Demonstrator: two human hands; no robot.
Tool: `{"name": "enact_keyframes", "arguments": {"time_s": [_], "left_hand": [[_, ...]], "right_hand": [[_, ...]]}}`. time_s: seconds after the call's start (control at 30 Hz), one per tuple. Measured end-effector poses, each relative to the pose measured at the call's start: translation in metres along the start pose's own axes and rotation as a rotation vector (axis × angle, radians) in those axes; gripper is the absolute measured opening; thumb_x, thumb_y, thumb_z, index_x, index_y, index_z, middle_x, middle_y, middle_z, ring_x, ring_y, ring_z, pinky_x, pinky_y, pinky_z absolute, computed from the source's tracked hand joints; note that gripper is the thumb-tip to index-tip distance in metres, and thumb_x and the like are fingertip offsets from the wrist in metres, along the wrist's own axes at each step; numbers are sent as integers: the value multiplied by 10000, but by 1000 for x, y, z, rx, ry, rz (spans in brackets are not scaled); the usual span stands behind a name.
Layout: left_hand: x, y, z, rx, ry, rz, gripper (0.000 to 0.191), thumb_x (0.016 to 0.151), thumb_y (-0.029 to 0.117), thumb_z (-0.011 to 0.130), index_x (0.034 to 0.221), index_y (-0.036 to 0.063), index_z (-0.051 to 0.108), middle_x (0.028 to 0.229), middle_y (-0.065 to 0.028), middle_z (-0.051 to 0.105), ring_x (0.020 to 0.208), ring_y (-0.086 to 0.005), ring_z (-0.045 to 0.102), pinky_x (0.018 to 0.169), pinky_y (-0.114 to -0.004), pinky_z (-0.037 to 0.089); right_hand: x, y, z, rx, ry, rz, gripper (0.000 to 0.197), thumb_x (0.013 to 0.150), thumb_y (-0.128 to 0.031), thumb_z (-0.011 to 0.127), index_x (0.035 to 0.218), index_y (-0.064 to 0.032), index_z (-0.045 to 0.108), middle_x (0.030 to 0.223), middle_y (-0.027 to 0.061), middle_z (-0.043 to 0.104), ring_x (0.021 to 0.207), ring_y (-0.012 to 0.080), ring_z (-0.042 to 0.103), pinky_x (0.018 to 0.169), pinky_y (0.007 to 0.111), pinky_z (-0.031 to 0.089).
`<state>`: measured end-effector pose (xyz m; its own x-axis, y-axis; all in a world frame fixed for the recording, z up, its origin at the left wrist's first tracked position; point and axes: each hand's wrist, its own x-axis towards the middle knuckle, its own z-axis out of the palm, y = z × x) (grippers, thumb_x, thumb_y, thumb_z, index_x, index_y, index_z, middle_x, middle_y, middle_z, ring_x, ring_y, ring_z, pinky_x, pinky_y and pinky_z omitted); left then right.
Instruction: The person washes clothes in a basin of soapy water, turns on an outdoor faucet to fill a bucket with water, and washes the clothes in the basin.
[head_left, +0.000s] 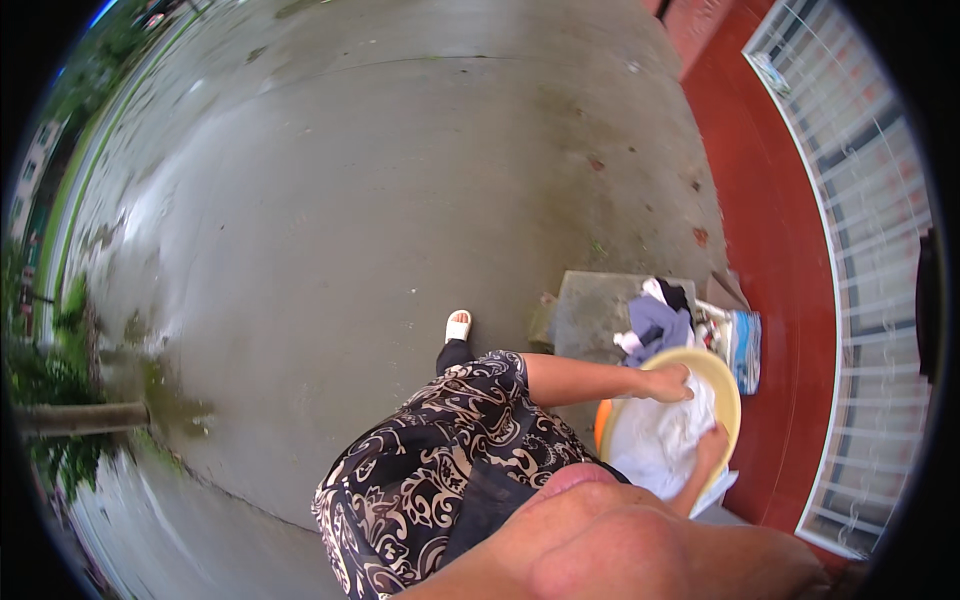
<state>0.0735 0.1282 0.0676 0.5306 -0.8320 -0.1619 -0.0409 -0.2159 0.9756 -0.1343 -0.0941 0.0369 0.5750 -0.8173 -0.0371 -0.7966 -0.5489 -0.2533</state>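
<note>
A pale yellow plastic basin (729, 409) stands before me, with white cloth (679, 427) and a white mass inside; I cannot tell whether that is suds or more cloth. My left hand (667, 383) reaches over the near rim, its fingers closed on the cloth. At the basin's lower side in the view, my right hand (711, 447) also grips the white cloth, its fingers partly hidden. A pile of grey-purple, black and pale pink clothes (660, 324) lies against the basin's upper edge. Part of an orange object (602, 424) shows beside the basin.
The clothes rest on a concrete slab (592, 307). A blue and white package (745, 351) stands by a dark red wall (780, 300), below a barred window (870, 330). Wet concrete paving (337, 210) spreads behind me. My foot in a white slide sandal (459, 327) is on it.
</note>
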Motion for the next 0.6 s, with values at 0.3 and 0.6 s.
{"name": "enact_keyframes", "arguments": {"time_s": [0.3, 0.6], "left_hand": [[4, 12, -306, -1048, 37, -12, 173, 928, 130, 504, 1001, 17, 613, 931, -64, 634, 847, -137, 610, 767, -281, 521], [99, -20, -497, -1537, 243, 228, 345, 907, -18, 414, 1241, -32, 497, 1202, -112, 552, 1153, -212, 518, 1040, -324, 391]], "right_hand": [[54, -354, -44, 846, -102, -259, 313, 975, -247, 512, 1118, 12, 614, 1018, 138, 658, 901, 213, 642, 825, 310, 507], [108, -738, 105, 1826, -1009, -225, 547, 956, -382, 490, 1397, -94, 342, 1277, 171, 516, 1122, 253, 537, 967, 409, 426]]}}
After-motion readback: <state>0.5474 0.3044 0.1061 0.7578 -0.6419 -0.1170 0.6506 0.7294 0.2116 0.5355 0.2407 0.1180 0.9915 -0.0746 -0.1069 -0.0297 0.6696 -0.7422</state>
